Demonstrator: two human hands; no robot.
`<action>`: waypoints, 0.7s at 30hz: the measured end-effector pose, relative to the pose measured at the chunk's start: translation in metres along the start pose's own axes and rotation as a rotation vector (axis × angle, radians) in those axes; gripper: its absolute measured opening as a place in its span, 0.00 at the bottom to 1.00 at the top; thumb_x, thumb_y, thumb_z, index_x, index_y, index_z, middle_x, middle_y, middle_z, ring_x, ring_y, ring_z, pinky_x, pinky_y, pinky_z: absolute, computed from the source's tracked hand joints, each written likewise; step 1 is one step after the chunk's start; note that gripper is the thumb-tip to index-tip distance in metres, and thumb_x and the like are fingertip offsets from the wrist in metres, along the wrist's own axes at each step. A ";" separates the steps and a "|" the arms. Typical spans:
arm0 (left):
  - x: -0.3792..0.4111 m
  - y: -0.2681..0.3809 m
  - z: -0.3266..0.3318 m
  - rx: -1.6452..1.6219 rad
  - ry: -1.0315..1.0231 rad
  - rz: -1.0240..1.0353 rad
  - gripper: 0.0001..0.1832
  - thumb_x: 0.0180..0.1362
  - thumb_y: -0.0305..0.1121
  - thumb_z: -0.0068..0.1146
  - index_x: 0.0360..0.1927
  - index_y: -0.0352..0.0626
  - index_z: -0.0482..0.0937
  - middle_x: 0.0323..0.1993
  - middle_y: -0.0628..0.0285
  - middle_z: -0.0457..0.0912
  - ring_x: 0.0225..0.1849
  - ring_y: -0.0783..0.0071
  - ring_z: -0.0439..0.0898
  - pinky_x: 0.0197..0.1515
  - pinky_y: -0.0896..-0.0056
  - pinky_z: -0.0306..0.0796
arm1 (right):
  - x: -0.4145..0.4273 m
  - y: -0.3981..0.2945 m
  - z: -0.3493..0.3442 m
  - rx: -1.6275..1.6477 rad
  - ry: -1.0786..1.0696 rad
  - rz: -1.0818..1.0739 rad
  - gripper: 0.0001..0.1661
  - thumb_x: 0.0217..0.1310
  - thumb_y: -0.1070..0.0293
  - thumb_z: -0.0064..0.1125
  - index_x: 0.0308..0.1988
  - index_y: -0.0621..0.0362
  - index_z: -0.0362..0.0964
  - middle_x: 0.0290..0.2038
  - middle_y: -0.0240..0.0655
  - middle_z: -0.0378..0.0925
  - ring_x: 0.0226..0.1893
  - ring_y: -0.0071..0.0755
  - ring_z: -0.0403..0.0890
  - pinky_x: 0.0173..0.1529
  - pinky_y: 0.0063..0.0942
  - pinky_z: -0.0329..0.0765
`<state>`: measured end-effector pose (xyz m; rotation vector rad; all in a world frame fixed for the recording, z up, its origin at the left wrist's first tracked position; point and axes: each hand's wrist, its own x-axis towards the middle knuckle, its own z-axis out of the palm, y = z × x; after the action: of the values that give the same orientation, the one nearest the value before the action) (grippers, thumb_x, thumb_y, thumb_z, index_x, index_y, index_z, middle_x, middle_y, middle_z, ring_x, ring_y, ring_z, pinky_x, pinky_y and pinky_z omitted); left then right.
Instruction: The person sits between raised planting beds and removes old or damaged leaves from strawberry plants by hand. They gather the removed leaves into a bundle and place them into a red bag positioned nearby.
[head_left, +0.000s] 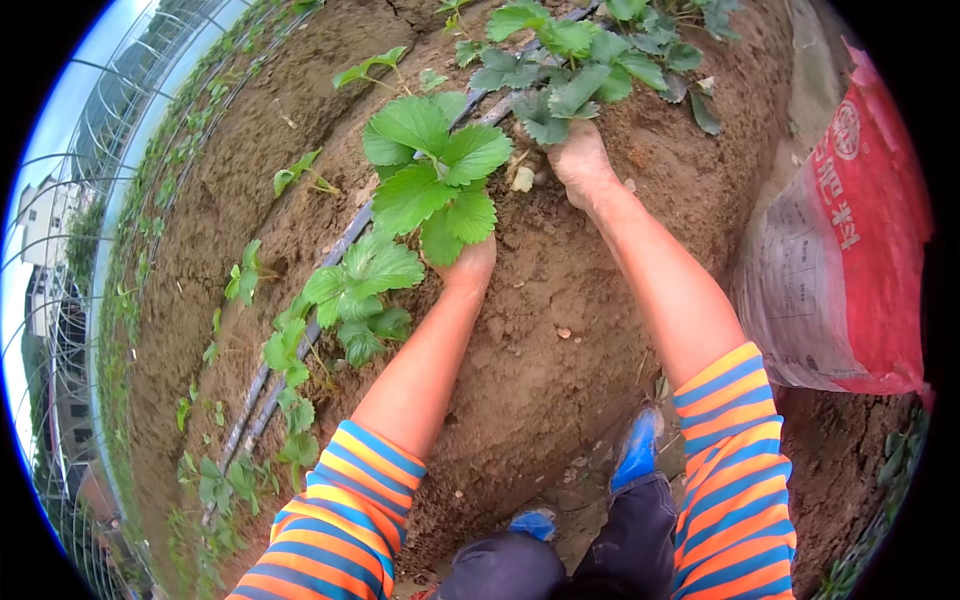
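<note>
Before me a strawberry plant (427, 172) with bright green toothed leaves stands on a brown soil bed (547, 300). My left hand (471, 262) is at the plant's near side, its fingers hidden beneath the leaves. Farther right, my right hand (581, 161) reaches down to the soil under the darker leaves of a second strawberry plant (574, 82). Those leaves cover its fingertips, so its grip does not show. Between the hands, close to the right one, lies a pale dry leaf scrap (523, 178).
Dark drip irrigation tubes (346, 241) run along the bed among more strawberry plants (360, 281). A red and white fertilizer sack (832, 247) bearing writing stands in the furrow at right. My blue-covered shoes (636, 450) are below. Greenhouse hoops (64, 240) rise at far left.
</note>
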<state>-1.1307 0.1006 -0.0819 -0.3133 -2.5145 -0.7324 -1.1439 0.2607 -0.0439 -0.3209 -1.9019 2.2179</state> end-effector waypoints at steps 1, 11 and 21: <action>-0.001 -0.002 0.001 -0.009 -0.036 -0.036 0.12 0.46 0.39 0.52 0.32 0.44 0.73 0.31 0.58 0.76 0.34 0.58 0.74 0.35 0.61 0.67 | -0.013 -0.017 -0.011 0.150 0.047 0.072 0.08 0.51 0.69 0.54 0.33 0.59 0.68 0.25 0.33 0.74 0.17 0.22 0.73 0.16 0.18 0.67; 0.004 0.001 -0.056 -0.484 -0.354 -0.042 0.29 0.44 0.24 0.53 0.53 0.39 0.60 0.41 0.55 0.73 0.44 0.64 0.71 0.49 0.70 0.61 | -0.066 -0.038 0.024 -0.372 -0.386 0.060 0.17 0.42 0.70 0.56 0.37 0.62 0.69 0.38 0.44 0.74 0.38 0.36 0.75 0.41 0.31 0.70; 0.016 -0.012 -0.085 -0.450 -0.286 0.110 0.12 0.48 0.23 0.47 0.38 0.40 0.72 0.37 0.53 0.74 0.37 0.60 0.73 0.41 0.65 0.66 | -0.039 0.006 0.031 0.149 -0.027 0.121 0.23 0.44 0.66 0.63 0.43 0.61 0.69 0.37 0.33 0.75 0.35 0.27 0.71 0.41 0.25 0.68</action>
<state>-1.1145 0.0444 -0.0170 -0.7529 -2.5390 -1.2849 -1.1154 0.2188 -0.0442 -0.3931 -1.7601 2.4383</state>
